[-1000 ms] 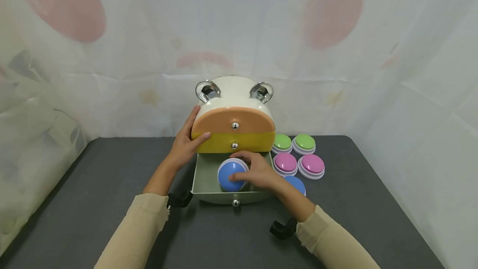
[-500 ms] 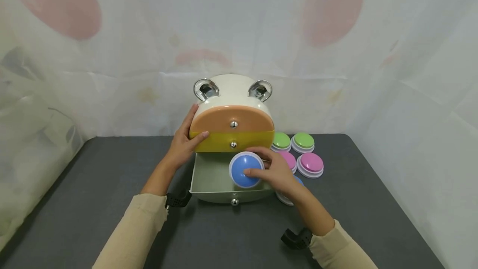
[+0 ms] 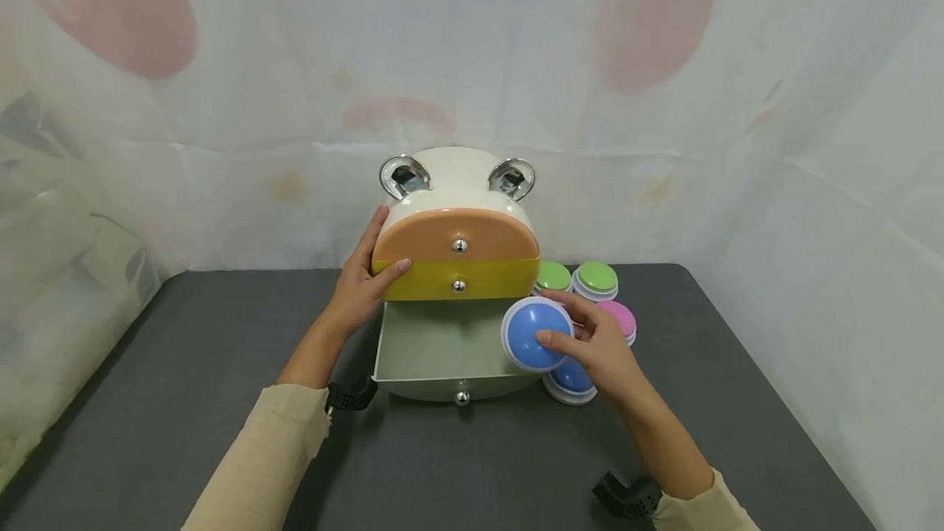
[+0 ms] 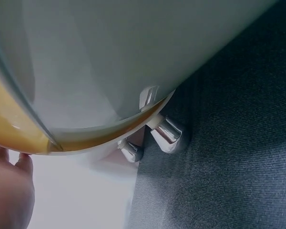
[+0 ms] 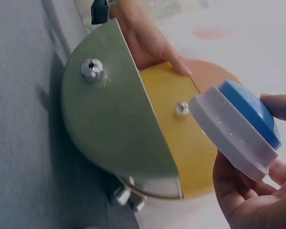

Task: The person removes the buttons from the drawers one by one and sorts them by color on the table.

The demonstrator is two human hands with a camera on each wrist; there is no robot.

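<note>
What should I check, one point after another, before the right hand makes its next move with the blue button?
1. Grip on the blue button: ok, the right hand holds it by rim and dome, lifted off the table.
2. Green drawer: ok, it is pulled open, and no button shows inside.
3. Cabinet steadied: ok, the left hand rests on its left side.
4. Yellow drawer and orange drawer: ok, both closed.
5. Space to set down on the right: not ok, another blue button lies right under the held one.
6. Cabinet feet flat on the table: cannot tell.
</note>
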